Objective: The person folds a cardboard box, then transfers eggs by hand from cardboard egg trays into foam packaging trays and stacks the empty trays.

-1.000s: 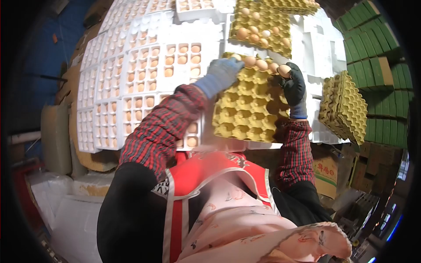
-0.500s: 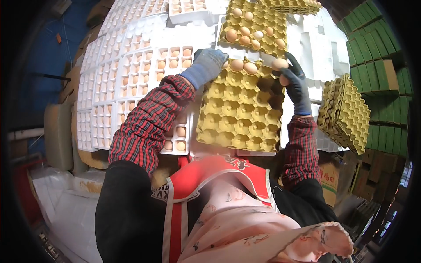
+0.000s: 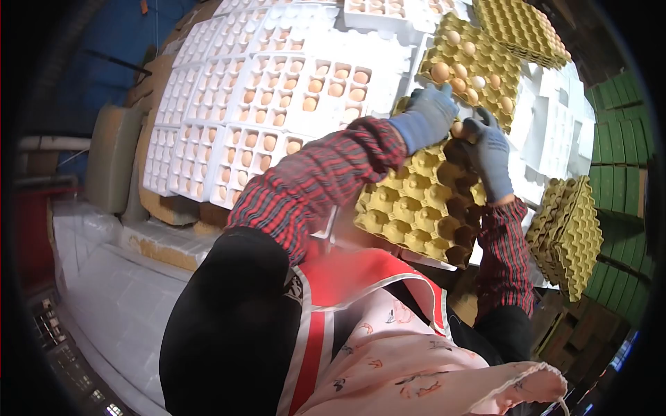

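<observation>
A yellow egg tray (image 3: 406, 208) with mostly bare cups lies in front of me. My left hand (image 3: 430, 116), in a blue-grey glove, reaches over its far edge with fingers curled down. Whatever is under those fingers is hidden. My right hand (image 3: 492, 156), gloved alike, is bent over the tray's far right corner. A brown egg (image 3: 456, 130) shows at its fingertips, between the two hands. Just beyond, another yellow tray (image 3: 433, 55) carries several loose eggs.
White foam trays (image 3: 239, 156) holding eggs in rows cover the left of the table. Stacked yellow trays (image 3: 565, 232) stand at the right edge, and more trays (image 3: 517, 31) at the back. Green boxes (image 3: 614, 187) are piled on the far right.
My left hand has moved right along the tray's far edge, over where eggs showed. Two eggs showed at my right hand before; one shows now. The view has turned, shifting the scene rightward.
</observation>
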A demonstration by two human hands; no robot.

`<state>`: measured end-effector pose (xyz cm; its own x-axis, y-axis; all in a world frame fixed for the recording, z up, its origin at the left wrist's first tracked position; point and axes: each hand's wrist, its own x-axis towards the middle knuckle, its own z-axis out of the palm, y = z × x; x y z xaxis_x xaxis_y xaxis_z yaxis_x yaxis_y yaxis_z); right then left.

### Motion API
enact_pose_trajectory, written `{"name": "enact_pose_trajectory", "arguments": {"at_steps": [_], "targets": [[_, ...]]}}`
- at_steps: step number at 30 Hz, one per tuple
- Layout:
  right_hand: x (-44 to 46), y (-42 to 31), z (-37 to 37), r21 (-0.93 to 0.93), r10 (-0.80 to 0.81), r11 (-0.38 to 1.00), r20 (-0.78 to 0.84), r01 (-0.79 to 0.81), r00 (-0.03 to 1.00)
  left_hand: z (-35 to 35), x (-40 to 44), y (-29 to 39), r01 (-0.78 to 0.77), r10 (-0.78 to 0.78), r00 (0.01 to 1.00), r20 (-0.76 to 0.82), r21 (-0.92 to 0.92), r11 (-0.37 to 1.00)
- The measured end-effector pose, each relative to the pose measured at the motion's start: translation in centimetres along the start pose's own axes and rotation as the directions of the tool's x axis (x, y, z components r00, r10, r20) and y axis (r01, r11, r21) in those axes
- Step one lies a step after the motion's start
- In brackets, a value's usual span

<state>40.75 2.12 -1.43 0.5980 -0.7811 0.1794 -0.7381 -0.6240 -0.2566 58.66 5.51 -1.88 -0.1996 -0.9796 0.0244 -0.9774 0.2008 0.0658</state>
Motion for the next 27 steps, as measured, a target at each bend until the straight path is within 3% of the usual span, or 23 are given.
{"name": "enact_pose_trajectory", "arguments": {"at_steps": [1,3,4,5,6,7,9,10,11,12,13,14,15,16,17,18,21,23,24,27], "targets": [[-0.6,-0.4,-0.9,0.08,0.068,0.995,-0.054,-0.064,0.996,1.8,1.3,1.3,0.055,-0.085,0.99,0.11,0.252,0.966],[-2.0,0.1,-2.1,0.374,0.154,0.923,-0.136,-0.094,0.979,2.0,1.1,2.1,0.198,-0.211,0.977,0.036,0.23,0.953],[-2.8,1.9,-1.5,0.582,0.274,0.797,-0.107,-0.163,0.956,3.1,1.6,1.5,0.079,-0.089,0.996,0.031,0.242,0.967],[-3.4,-0.7,-3.8,0.782,0.442,0.524,0.089,-0.338,0.892,4.2,1.8,0.6,-0.042,0.037,0.999,0.027,0.254,0.966],[-4.5,-0.8,-3.6,0.94,0.454,0.21,0.152,-0.271,0.878,0.0,-0.6,-0.2,-0.092,0.069,0.99,0.119,0.197,0.976],[-5.1,-0.6,-3.2,0.976,0.453,-0.132,0.214,-0.172,0.866,0.0,-3.0,-1.4,0.026,-0.028,0.999,-0.028,-0.069,0.997],[-3.8,-4.2,-3.2,0.942,0.481,-0.308,0.274,-0.132,0.833,0.5,-7.0,-3.9,0.12,-0.3,0.93,-0.214,-0.594,0.796],[-3.5,-5.4,-3.0,0.949,0.362,-0.254,0.273,-0.187,0.892,1.4,-9.3,-5.9,0.157,-0.377,0.9,-0.221,-0.641,0.751],[-2.8,-6.5,-2.0,0.966,0.425,0.014,0.228,-0.258,0.876,2.5,-11.6,-8.2,0.187,-0.449,0.865,-0.223,-0.687,0.702],[-1.0,-8.3,-2.1,0.841,0.347,0.393,0.238,-0.371,0.907,3.6,-13.5,-10.8,0.313,-0.488,0.866,-0.107,-0.646,0.697],[1.0,-10.4,-1.8,0.763,0.191,0.516,0.34,-0.389,0.921,4.2,-15.3,-12.7,0.434,-0.549,0.836,-0.027,-0.579,0.69],[2.5,-12.5,0.1,0.779,0.125,0.51,0.353,-0.366,0.927,5.9,-16.6,-14.4,0.493,-0.549,0.835,-0.022,-0.412,0.766],[4.4,-13.0,3.0,0.638,-0.053,0.768,0.156,-0.06,0.986,7.8,-17.8,-15.4,0.498,-0.536,0.843,-0.053,-0.302,0.813],[6.1,-14.7,4.0,0.377,-0.102,0.926,0.173,0.03,0.98,8.5,-18.2,-16.0,0.519,-0.516,0.853,0.075,-0.224,0.825],[7.7,-16.2,5.1,0.126,-0.094,0.99,0.315,0.057,0.944,8.8,-18.4,-16.5,0.526,-0.496,0.845,0.201,-0.141,0.839],[8.7,-17.3,6.4,-0.087,-0.074,0.99,0.373,0.114,0.925,8.8,-18.6,-16.7,0.499,-0.473,0.862,0.183,-0.144,0.854],[10.5,-17.5,11.2,-0.41,-0.172,0.82,0.491,0.4,0.854,9.2,-19.5,-17.7,0.405,-0.399,0.914,0.07,-0.151,0.902],[11.7,-17.8,12.7,-0.419,-0.129,0.758,0.654,0.499,0.746,10.2,-20.3,-19.1,0.319,-0.332,0.939,-0.087,-0.133,0.938],[12.0,-18.0,13.1,-0.417,-0.096,0.727,0.724,0.545,0.683,10.2,-20.5,-19.6,0.326,-0.331,0.943,-0.035,-0.116,0.938],[12.3,-16.8,14.4,-0.451,-0.151,0.668,0.697,0.592,0.701,10.1,-21.1,-20.5,0.276,-0.29,0.955,-0.057,-0.175,0.945]]}}
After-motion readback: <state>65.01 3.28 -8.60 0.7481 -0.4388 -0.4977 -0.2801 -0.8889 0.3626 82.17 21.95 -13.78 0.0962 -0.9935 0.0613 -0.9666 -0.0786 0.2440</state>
